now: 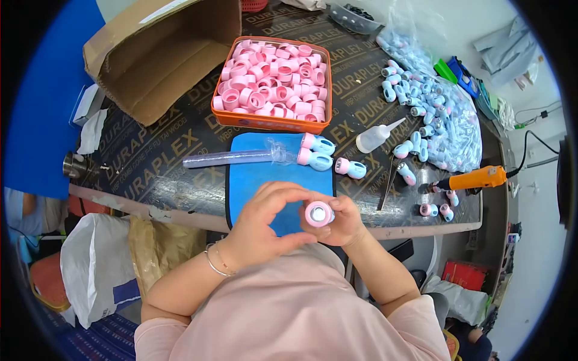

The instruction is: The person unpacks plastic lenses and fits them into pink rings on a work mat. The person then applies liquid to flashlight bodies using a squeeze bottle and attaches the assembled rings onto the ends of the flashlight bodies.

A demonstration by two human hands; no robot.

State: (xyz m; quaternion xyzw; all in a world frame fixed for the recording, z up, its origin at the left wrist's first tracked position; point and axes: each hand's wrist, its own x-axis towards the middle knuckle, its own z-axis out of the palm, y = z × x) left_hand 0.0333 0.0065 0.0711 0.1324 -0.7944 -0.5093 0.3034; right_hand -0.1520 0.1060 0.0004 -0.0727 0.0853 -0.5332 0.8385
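A small pink toy flashlight (319, 213) is held above the front edge of the blue mat (247, 180), its round pale lens facing up towards me. My right hand (342, 224) is closed around its body. My left hand (262, 219) curves about it from the left, index finger along the top of the pink ring and thumb below. Its exact contact is partly hidden. Just beyond my hands, two pink-and-blue flashlights (316, 153) lie together on the mat, with another flashlight (350, 168) at its right edge. A clear plastic sleeve (226, 159) stretches across the mat.
An orange-rimmed box (271, 122) full of pink rings (274, 78) stands behind the mat, beside a cardboard carton (174, 57). To the right are a squeeze bottle (373, 139), tweezers (387, 186), an orange electric screwdriver (478, 178) and bagged flashlights (454, 129).
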